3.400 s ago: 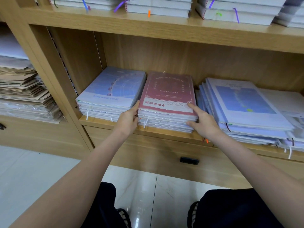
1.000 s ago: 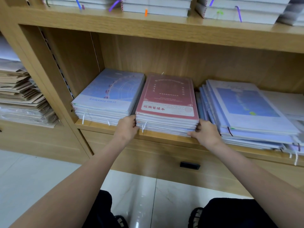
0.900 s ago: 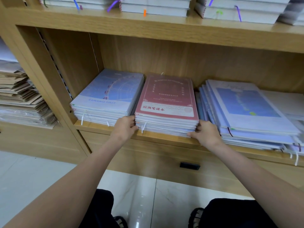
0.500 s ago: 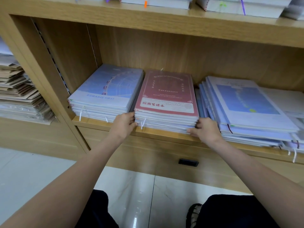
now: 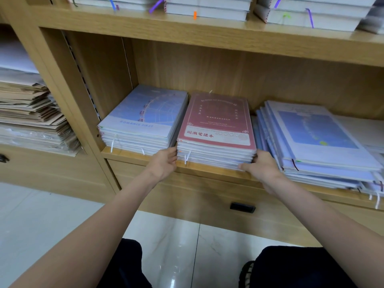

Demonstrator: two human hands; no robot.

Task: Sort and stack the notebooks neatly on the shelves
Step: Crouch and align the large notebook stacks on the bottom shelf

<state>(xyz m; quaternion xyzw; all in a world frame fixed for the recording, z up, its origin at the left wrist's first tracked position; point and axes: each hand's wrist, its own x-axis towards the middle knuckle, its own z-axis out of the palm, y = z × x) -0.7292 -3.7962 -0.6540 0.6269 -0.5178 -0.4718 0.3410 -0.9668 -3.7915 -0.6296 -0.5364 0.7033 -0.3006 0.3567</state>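
My left hand (image 5: pixel 165 163) grips the front left corner of the red-covered notebook stack (image 5: pixel 217 129), fingers curled against its edge. My right hand (image 5: pixel 262 166) holds the front right corner, thumb along the lowest books. The stack sits on the wooden shelf (image 5: pixel 145 157), between the blue Ferris-wheel notebooks (image 5: pixel 145 119) and a fanned, uneven blue pile (image 5: pixel 315 140).

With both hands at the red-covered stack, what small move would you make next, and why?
Probably squeeze the red-covered stack square and nudge it back. The left hand and right hand flank its front corners, its lower notebooks look slightly uneven, and its front sits near the shelf edge.
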